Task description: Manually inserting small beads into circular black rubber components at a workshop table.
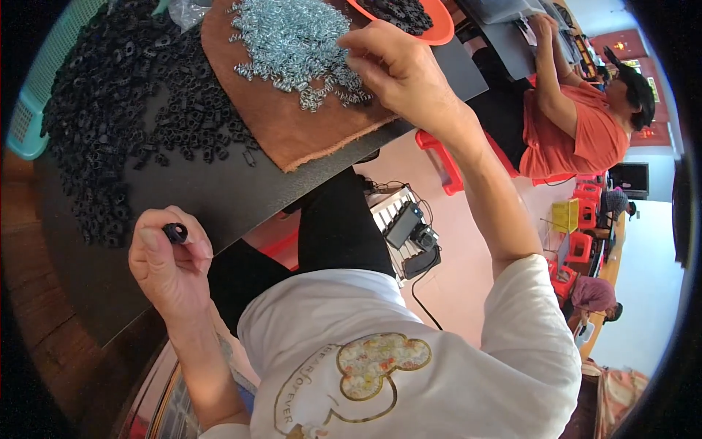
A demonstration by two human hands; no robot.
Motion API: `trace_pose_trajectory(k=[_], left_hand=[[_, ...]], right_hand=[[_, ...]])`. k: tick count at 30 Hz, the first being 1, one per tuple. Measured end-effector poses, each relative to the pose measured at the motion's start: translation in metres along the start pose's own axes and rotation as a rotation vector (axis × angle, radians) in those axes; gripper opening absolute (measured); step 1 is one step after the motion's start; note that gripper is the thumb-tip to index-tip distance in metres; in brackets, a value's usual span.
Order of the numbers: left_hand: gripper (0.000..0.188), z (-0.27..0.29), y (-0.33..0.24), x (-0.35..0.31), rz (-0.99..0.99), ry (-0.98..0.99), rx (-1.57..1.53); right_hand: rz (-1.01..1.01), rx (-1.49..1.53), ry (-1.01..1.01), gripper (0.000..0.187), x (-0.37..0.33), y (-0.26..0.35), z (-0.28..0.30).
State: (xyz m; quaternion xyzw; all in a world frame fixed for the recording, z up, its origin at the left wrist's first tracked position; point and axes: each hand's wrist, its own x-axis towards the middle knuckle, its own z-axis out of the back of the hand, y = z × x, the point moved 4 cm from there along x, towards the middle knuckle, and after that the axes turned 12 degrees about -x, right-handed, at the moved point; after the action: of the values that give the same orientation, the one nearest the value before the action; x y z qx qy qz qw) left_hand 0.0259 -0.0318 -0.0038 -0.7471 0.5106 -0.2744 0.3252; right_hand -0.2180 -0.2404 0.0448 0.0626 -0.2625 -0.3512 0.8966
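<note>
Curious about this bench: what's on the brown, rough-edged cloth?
A heap of shiny blue-silver coiled metal springs lies on the brown cloth, hiding the part beneath. The right hand hides some more.

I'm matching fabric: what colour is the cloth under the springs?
The cloth is brown, best seen in the head view.

Toward 11 o'clock, springs are gleaming silvery blue on a rusty-brown cloth. Around 10, a heap of small parts is showing matte black beside a sea-green basket; at 9, a held piece is looking black too. Near 1, a bowl is glowing orange-red. Toward 6, a white T-shirt is bearing a gold-outlined motif with a mottled multicoloured filling. At 2, a co-worker's shirt is showing coral; at 3, a crate is standing out yellow near red stools.
</note>
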Motion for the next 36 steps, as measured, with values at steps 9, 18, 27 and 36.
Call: trace_pose_trajectory(k=[9,18,27,36], left_hand=[[0.037,-0.003,-0.001,0.001,0.008,-0.011,0.035],[0.037,-0.005,0.000,0.001,0.006,0.019,0.045],[0.041,-0.007,0.001,0.001,0.028,-0.104,0.105],[0.036,-0.015,-0.002,0.006,0.090,-0.229,0.095]], right_hand=[[0.291,-0.205,0.195,0.014,-0.003,0.046,-0.011],[0.224,-0.002,0.085,0.014,0.010,0.045,0.003],[-0.214,0.541,0.215,0.015,0.007,0.039,-0.016],[-0.311,0.936,0.367,0.014,0.017,0.099,-0.037]])
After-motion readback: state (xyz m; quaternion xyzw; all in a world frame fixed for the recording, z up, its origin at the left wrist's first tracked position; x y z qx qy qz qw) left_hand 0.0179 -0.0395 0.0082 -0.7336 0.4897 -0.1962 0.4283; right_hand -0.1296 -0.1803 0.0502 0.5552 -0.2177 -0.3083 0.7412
